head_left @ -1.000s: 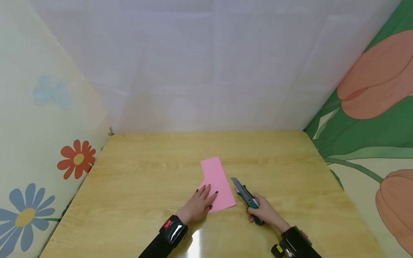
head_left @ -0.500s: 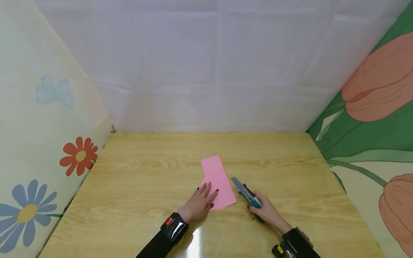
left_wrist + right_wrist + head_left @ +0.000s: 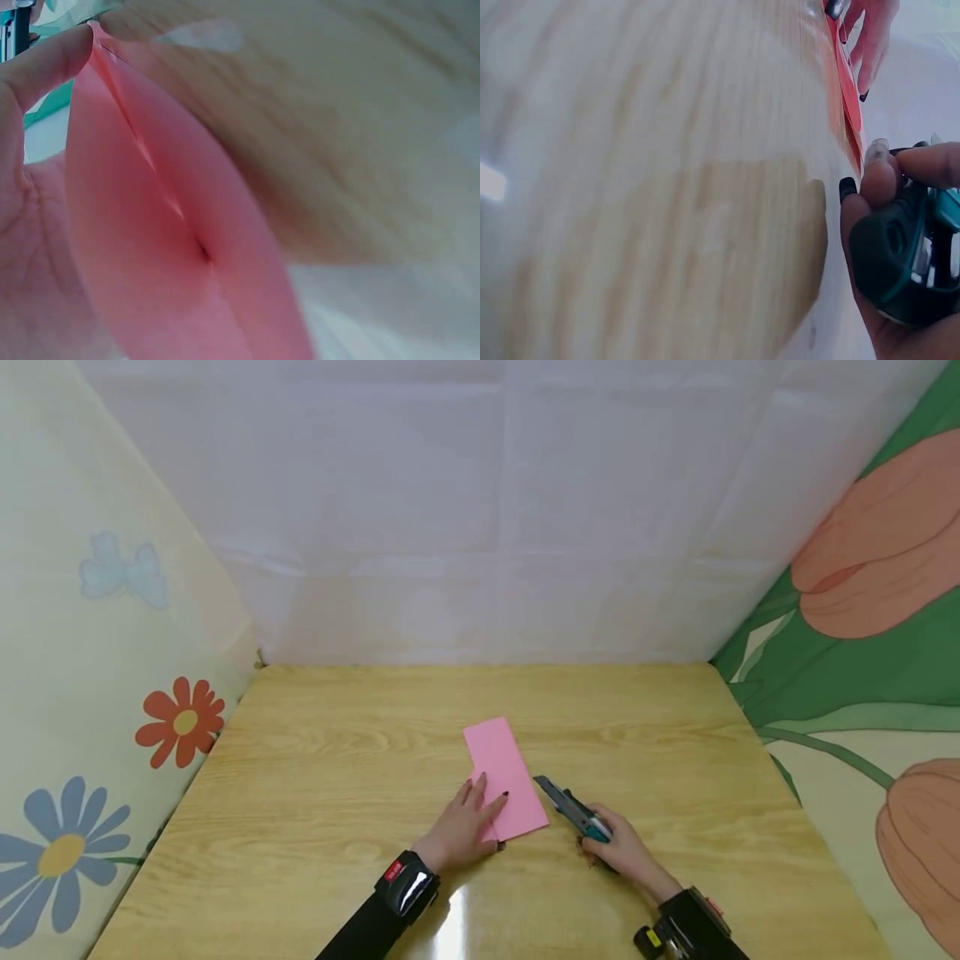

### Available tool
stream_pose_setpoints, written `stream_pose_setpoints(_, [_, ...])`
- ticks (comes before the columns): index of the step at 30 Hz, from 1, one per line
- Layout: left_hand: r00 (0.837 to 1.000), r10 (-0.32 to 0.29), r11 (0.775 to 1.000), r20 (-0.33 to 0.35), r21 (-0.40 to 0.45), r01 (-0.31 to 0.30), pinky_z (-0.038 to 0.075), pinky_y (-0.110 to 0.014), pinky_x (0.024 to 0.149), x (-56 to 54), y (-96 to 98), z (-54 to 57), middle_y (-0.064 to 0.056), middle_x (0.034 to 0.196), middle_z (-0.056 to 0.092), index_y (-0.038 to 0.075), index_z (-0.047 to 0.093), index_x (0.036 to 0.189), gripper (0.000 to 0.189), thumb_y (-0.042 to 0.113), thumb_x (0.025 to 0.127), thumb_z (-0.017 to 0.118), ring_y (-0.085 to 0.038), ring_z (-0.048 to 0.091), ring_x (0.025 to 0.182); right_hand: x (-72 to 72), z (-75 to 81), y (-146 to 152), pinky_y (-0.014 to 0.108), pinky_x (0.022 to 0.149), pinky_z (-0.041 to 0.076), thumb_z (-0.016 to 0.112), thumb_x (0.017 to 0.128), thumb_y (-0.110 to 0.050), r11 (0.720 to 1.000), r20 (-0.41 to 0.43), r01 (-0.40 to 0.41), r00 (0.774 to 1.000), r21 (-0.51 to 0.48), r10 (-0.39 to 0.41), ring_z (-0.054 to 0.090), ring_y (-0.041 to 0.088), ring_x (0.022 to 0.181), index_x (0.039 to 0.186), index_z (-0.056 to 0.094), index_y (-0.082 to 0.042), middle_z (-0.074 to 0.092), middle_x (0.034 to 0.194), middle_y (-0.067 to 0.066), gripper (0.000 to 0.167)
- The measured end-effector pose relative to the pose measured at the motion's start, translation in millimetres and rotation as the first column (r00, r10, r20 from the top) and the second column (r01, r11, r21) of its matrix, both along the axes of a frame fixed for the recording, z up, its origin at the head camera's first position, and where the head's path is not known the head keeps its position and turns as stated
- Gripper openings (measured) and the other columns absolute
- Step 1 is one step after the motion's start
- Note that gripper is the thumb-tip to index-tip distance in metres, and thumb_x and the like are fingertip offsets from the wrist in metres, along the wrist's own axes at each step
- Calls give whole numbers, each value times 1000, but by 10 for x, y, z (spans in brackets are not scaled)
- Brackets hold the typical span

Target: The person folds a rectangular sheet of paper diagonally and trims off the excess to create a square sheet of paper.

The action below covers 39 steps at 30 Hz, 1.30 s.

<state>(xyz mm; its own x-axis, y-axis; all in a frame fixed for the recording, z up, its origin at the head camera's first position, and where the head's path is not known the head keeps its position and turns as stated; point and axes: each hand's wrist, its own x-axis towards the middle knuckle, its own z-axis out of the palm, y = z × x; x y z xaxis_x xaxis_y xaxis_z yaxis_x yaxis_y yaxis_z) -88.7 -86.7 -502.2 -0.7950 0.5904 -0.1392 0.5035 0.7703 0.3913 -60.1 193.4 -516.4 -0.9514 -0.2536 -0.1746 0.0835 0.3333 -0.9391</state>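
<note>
Table (image 3: 337,743) | left hand (image 3: 460,828) spread on paper (image 3: 501,756) | right hand (image 3: 621,843) grips cutter (image 3: 567,807)

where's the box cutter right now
In the head view, the box cutter is in the right hand, just right of the folded pink paper.

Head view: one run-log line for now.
left hand: on folded pink paper; right hand: grips utility knife; knife tip: beside paper's right edge

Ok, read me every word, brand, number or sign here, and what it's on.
None readable.
Red label on the left wrist's black band: pale marks, too small to read.
Yellow patch on the right wrist's black gear: too small to tell.
Pink paper, utility knife: no lettering I can make out.
</note>
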Motion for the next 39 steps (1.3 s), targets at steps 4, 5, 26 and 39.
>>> stream_pose_setpoints(4, [999,41,999,17,-2,-41,30,-55,106,-1,15,19,-30,149,17,12,41,143,66,31,85,67,-52,23,131,7,16,0,27,50,51,63,81,4,999,-21,-34,999,17,34,57,14,56,120,50,7,63,81,13,42])
stream_pose_setpoints(5, [999,46,999,10,0,-46,30,-54,106,0,20,18,-31,149,18,11,42,142,65,31,86,66,-53,24,131,9,17,2,26,51,51,63,80,4,999,-26,-38,999,14,39,57,13,57,120,50,7,63,81,13,42])
stream_pose_setpoints(26, [972,-110,991,-207,-92,92,49,-57,83,-10,-22,1,-21,141,42,16,54,134,43,29,93,56,-42,40,127,51,81,26,25,58,48,64,84,-6,991,1,-126,992,53,126,55,12,68,122,55,3,59,89,10,40])
stream_pose_setpoints(39, [996,-59,998,-63,-13,58,51,-54,82,-201,-108,368,-26,145,32,12,43,141,65,37,86,67,-49,43,121,19,69,99,26,55,50,63,85,-6,983,-9,-160,987,92,162,56,13,63,123,53,4,59,86,10,40])
